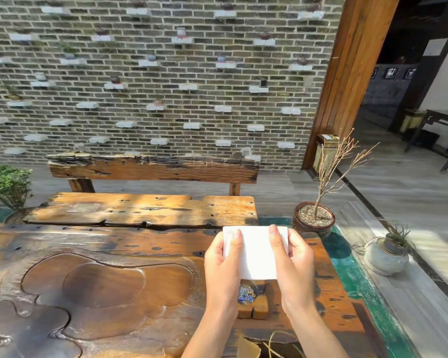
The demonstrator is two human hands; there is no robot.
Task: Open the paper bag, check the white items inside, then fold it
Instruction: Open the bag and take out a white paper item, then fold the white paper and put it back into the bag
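Above the wooden table (140, 254), left hand (224, 264) and right hand (294, 264) each grip a side of the white item (256, 251).

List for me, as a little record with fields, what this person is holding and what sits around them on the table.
held item: white item, flat and rectangular, raised above the table
left hand: grips the item's left edge
right hand: grips its right edge
paper bag: brown, at the near edge, partly out of frame
table: dark carved wood with a sunken tray shape
under the hands: small blue patterned object beside amber blocks
beyond: wooden bench, brick wall, potted bare twig
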